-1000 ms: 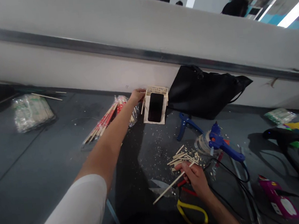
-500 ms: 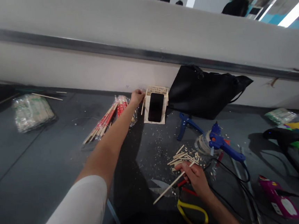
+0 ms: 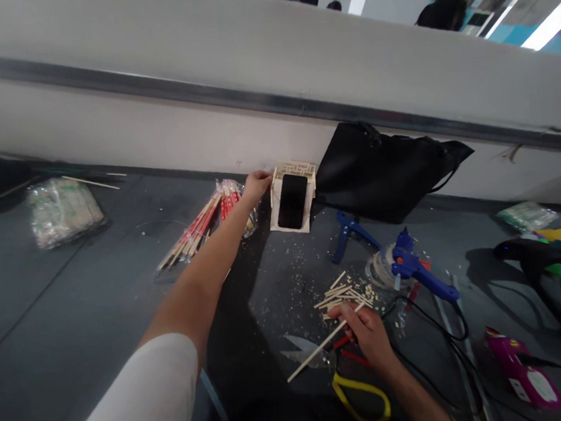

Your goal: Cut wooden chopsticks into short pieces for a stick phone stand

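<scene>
My right hand (image 3: 365,334) is closed around a long thin wooden stick (image 3: 315,353), which slants down to the left above the scissors (image 3: 300,351). Beneath and beyond that hand is a pile of short cut sticks (image 3: 340,296). My left hand (image 3: 258,183) reaches far forward, fingers pinched together at the left edge of a pale wooden piece with a lattice top (image 3: 296,168). What those fingers hold, if anything, I cannot make out. A black phone (image 3: 293,201) leans on the wooden piece. Bagged chopsticks with red wrappers (image 3: 196,231) lie beside my left forearm.
A blue glue gun (image 3: 420,267) with a black cable rests on a tape roll (image 3: 381,266). Nearby are a blue clamp-like tool (image 3: 351,234), a black bag (image 3: 385,168) against the wall and a magenta box (image 3: 523,369). A plastic pack of sticks (image 3: 64,213) lies left.
The thin stick that showed just below my left hand, beside the phone, is no longer visible there. My left hand has shifted only slightly. My right hand and its stick have barely moved.
</scene>
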Demonstrator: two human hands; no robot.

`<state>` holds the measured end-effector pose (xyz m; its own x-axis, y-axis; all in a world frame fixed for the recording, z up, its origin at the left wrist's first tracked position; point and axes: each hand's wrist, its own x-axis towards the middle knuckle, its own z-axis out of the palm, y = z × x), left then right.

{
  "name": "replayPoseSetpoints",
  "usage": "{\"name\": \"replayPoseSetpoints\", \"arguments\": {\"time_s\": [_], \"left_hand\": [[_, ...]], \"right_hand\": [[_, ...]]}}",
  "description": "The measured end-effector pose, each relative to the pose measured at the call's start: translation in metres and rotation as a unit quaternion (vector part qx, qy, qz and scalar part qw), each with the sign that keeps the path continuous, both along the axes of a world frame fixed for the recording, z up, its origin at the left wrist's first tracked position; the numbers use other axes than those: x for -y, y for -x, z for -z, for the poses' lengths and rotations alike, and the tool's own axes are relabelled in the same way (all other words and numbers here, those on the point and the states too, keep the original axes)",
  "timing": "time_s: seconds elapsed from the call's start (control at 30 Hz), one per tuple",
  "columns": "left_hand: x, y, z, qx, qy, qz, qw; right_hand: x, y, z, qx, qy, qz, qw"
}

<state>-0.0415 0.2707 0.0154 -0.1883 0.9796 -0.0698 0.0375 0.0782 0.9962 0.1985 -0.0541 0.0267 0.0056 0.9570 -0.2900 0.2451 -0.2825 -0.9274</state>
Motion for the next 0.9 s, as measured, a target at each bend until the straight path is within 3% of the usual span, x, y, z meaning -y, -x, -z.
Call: {"name": "replayPoseSetpoints", "arguments": {"time_s": [0.73,0.9], "left_hand": [[0.007,0.002,0.001,0.074,-0.015,0.037,0.996],[0.011,0.002,-0.002,0.073,0.027,0.018,0.997]], "right_hand": [[-0.001,0.003,-0.004,-0.004,0.000,0.004,1.000],[-0.001,0.003,-0.002,-0.005,-0.003,0.006,1.000]]}}
